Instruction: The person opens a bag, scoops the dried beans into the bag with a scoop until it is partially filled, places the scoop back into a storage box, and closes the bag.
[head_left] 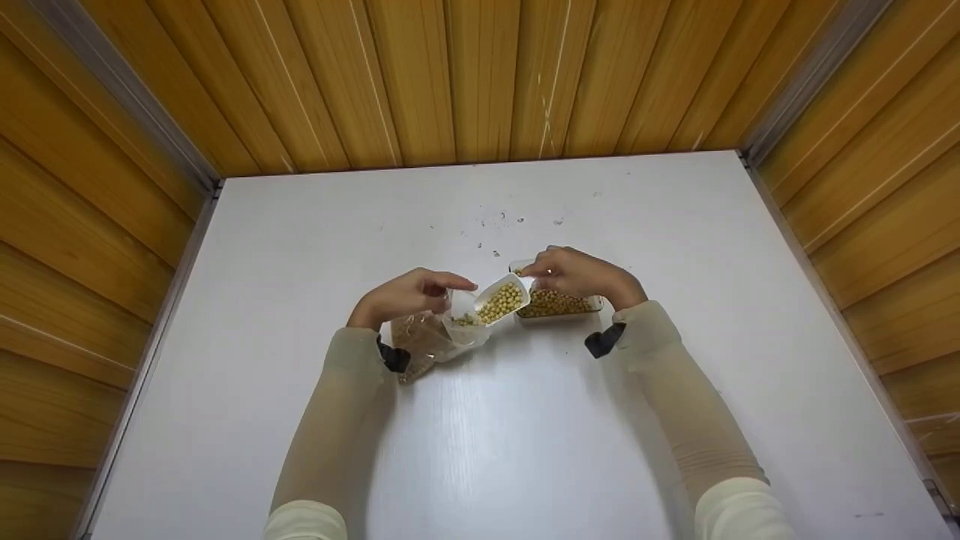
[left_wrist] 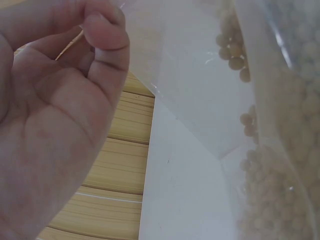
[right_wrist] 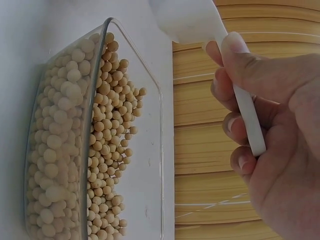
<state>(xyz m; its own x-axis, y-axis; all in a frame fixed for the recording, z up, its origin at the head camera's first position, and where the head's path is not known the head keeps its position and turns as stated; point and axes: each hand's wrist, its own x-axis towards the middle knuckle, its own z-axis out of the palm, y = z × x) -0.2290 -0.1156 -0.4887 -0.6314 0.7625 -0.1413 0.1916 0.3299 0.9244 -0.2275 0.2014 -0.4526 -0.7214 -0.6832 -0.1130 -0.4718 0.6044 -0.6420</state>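
My left hand (head_left: 405, 294) pinches the upper edge of a clear plastic bag (left_wrist: 195, 115) and keeps its mouth spread. Round pale-yellow beans, like soybeans (left_wrist: 272, 200), lie inside the bag. In my right hand (head_left: 571, 271) is a white plastic scoop (right_wrist: 187, 20), gripped by its handle (right_wrist: 248, 117) between thumb and curled fingers. The scoop carries beans (head_left: 501, 301) and tilts at the bag's mouth. Just under the right hand stands a clear rectangular container (right_wrist: 161, 140) holding many of the same beans (right_wrist: 105, 155).
The white table (head_left: 510, 435) carries the bag and container near its middle. Small dark marks (head_left: 496, 253) dot the surface beyond the hands. Wood-patterned panels (head_left: 480, 82) wall in the back and both sides.
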